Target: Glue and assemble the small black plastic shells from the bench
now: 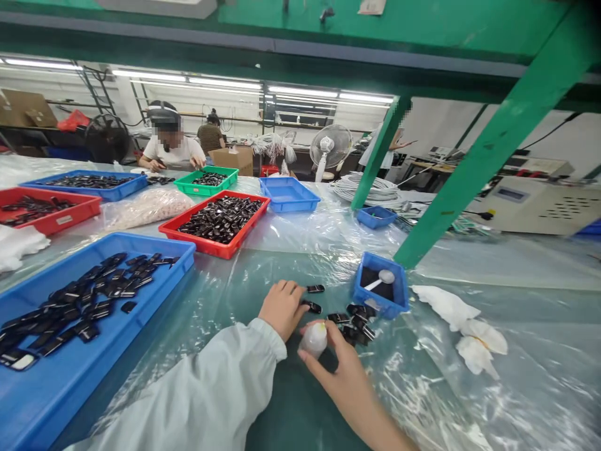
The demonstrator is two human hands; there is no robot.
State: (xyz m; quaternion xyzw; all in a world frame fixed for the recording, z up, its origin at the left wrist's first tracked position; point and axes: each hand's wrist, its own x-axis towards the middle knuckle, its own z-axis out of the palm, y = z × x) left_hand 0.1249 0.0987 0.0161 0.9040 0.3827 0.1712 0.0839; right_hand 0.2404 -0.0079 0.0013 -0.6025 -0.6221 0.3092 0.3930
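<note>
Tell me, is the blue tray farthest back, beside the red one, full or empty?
Empty: the far blue tray shows only bare blue floor, unlike the red tray heaped with black parts.

A small white plastic bottle (313, 339) is sitting upright on the clear plastic sheet, its rounded body pale and cloudy with a yellowish tip at the top. Just behind it, a small glossy black part (312, 306) is lying flat, with more black parts (355, 322) lying scattered close beside it.

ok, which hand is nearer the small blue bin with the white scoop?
Right. The right hand, holding a white bottle, sits just below-left of the small blue bin. The left hand is farther left, resting on a black part.
</note>
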